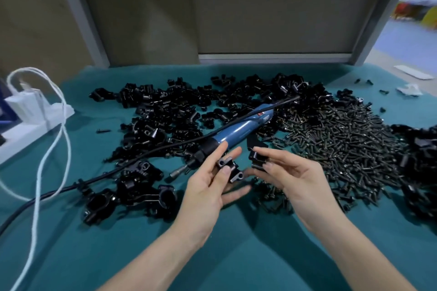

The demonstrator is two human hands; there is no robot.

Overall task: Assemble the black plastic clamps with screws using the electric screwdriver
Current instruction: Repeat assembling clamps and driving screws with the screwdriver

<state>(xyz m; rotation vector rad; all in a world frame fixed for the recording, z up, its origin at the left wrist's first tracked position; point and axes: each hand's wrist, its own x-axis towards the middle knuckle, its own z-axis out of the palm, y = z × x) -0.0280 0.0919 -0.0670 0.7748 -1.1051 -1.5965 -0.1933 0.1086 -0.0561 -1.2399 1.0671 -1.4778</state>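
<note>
Clamp pieces (233, 168) (257, 158) sit one in each of your hands, raised off the tabletop (236, 248) just on your side of the screwdriver (236, 131). Your left hand (208, 182) has its grip pinched on the piece with two screw holes, thumb on top. The grip of your right hand (293, 177) pinches the other piece. The two are close but apart, and I judge you hold them facing so they can be mated before a screw goes in. The screwdriver lies untouched and slanted, its bit end toward your left hand, handy for that step. To its right spreads the heap of screws (343, 139). Behind it and to its left lie loose clamp parts (170, 111). Nearer you on its left are larger black clamps (132, 191), seemingly joined. A green cloth covers the tabletop. Far to the screwdriver's left stands a white power strip (28, 113) with a white cable (36, 208), and beyond it rises a grey-framed panel (272, 19).
</note>
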